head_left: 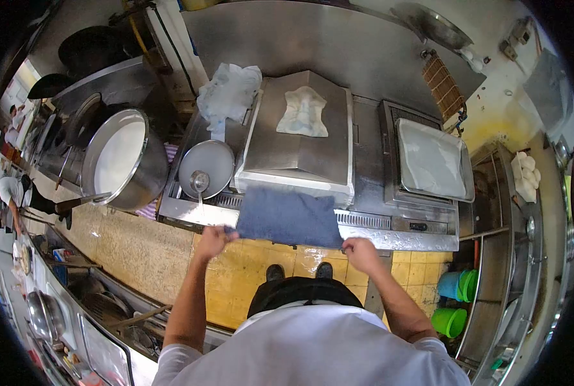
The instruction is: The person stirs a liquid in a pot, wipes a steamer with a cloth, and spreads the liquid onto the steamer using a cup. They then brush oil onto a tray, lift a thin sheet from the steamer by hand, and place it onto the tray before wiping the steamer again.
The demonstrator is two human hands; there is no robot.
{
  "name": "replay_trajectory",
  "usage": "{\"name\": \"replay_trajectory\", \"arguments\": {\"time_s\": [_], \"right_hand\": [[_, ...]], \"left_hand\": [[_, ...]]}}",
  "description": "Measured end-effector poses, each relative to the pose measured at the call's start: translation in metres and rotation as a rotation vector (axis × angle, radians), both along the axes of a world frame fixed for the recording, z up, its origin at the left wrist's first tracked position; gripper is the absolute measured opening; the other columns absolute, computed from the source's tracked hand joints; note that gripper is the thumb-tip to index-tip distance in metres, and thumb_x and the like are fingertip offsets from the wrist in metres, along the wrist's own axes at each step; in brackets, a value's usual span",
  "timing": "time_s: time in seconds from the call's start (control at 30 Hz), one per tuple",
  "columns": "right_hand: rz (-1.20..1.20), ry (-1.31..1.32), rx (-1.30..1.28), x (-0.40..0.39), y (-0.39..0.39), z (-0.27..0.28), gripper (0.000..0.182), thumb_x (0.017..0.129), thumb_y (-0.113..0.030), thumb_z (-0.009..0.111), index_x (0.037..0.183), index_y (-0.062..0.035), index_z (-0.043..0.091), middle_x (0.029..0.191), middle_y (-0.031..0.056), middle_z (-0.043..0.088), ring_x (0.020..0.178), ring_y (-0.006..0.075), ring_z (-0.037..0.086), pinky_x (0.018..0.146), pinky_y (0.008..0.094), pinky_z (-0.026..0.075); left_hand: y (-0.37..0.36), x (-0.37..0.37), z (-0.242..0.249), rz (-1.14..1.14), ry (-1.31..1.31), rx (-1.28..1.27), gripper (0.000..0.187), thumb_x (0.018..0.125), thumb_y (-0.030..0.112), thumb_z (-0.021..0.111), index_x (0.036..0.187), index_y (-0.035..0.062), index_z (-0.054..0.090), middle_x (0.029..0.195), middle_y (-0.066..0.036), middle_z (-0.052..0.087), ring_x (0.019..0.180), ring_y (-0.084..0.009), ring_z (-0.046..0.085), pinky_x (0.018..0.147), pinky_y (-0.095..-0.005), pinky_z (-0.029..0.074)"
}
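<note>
A dark blue cloth (288, 217) is stretched between my two hands at the front edge of the steel counter. My left hand (216, 242) pinches its left corner, and my right hand (361, 253) grips the right corner. Behind the cloth stands a steel box with a sloped top (306, 154), and a folded white cloth (303, 112) lies on it. Left of the box is a round pan (206, 161) of whitish liquid with a ladle (199, 182) in it. A crumpled white cloth (229, 93) lies behind that pan.
A large pot (121, 154) of white liquid stands at the left, its handle pointing outward. A tray lined with white cloth (431, 159) sits at the counter's right. Green buckets (449, 321) are on the floor at lower right. Another person (17, 193) works at far left.
</note>
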State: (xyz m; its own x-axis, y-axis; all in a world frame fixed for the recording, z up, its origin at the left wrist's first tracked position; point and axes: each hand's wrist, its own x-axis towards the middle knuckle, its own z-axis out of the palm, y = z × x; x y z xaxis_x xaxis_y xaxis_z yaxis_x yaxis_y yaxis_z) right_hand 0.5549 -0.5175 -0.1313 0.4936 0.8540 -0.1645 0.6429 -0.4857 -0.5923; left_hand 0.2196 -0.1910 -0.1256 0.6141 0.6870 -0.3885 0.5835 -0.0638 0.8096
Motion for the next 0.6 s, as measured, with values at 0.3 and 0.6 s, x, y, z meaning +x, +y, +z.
{"name": "replay_trajectory", "arguments": {"time_s": [0.3, 0.6], "right_hand": [[-0.024, 0.126, -0.086, -0.031, -0.034, -0.011, 0.015, 0.081, -0.009, 0.064, 0.088, -0.0042, 0.076, 0.085, 0.0213, 0.073, 0.081, 0.0384, 0.072, 0.075, 0.0464, 0.057], [-0.269, -0.283, 0.126, 0.026, 0.041, -0.030, 0.033, 0.086, -0.010, 0.065, 0.116, 0.0004, 0.072, 0.117, 0.0273, 0.070, 0.109, 0.0436, 0.067, 0.098, 0.0468, 0.052]], "left_hand": [[-0.032, -0.053, -0.071, -0.099, 0.128, 0.023, 0.026, 0.089, 0.024, 0.082, 0.095, -0.0001, 0.077, 0.075, -0.013, 0.071, 0.072, -0.0178, 0.062, 0.072, -0.0369, 0.052], [-0.005, 0.052, -0.053, 0.272, -0.177, 0.387, 0.028, 0.095, 0.021, 0.074, 0.114, 0.0007, 0.071, 0.112, -0.020, 0.073, 0.105, -0.0333, 0.070, 0.094, -0.0409, 0.053]]}}
